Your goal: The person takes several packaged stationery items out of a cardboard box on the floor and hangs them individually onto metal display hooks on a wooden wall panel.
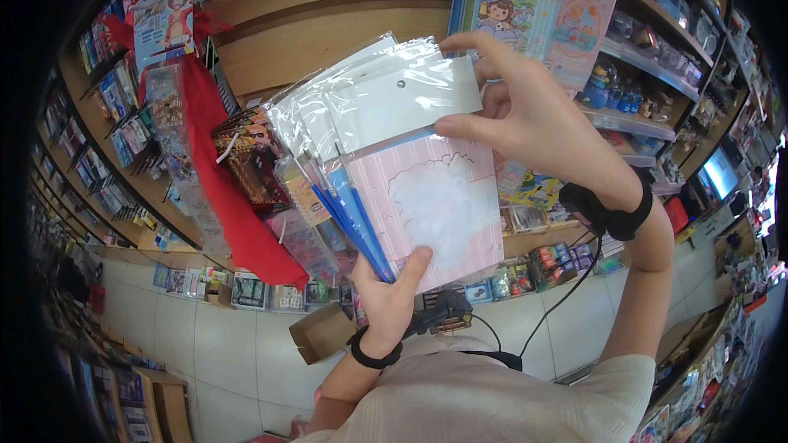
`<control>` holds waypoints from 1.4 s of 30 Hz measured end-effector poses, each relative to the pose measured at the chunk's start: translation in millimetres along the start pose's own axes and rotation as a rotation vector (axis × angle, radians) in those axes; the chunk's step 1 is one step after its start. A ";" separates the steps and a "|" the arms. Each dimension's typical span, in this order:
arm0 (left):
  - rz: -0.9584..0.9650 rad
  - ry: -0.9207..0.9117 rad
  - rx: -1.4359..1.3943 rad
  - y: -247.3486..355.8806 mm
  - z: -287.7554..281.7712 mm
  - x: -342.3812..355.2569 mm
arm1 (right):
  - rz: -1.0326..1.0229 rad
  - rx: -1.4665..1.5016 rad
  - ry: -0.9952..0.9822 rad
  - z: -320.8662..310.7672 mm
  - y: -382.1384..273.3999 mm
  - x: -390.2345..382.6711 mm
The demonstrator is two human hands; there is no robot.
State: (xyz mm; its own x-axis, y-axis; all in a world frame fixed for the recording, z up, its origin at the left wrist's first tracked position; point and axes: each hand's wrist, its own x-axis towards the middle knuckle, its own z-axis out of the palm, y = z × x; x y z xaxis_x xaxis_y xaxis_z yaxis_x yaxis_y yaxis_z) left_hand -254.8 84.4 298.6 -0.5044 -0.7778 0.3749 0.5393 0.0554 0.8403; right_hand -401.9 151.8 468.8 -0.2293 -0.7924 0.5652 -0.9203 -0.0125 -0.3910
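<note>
Fanned out in front of me are several flat packets in clear plastic sleeves, with white upper parts and blue edges. The front packet (447, 197) has a pink striped face with a white cloud-shaped patch, and a small hole in its white upper part. At the lower edge, my left hand (389, 291) is closed around the stack, its thumb lying over the front packet. My right hand (525, 94) grips the front packet by its upper right side, thumb on the face and index finger curled over the top corner.
Cartoon-covered booklets (517, 8) hang behind the packets at the upper right, beside shelves (648, 57) of small goods. A red cloth (213, 156) drapes down on the left. On the tiled floor, an open cardboard box (320, 335) sits near boxed goods.
</note>
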 end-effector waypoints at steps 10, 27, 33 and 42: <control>0.035 0.119 -0.024 -4.2 -8.1 4.4 | -0.071 0.023 0.178 -11.7 16.2 -1.3; 0.172 0.178 0.106 -13.1 4.0 8.9 | -0.495 -0.273 0.620 -61.0 -9.0 -32.2; 0.144 -0.035 0.083 -14.3 4.9 -5.1 | -0.580 -0.077 0.449 6.6 -17.6 -18.4; -0.016 -0.166 0.059 -4.6 15.8 -12.9 | -0.468 0.117 0.336 32.2 -6.4 -9.6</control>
State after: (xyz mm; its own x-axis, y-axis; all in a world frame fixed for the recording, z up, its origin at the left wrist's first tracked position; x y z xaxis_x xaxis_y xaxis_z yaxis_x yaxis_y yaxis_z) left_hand -261.4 104.1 296.2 -0.6194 -0.6652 0.4168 0.4926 0.0840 0.8662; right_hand -383.6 139.9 442.5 0.0878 -0.4498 0.8888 -0.9111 -0.3969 -0.1108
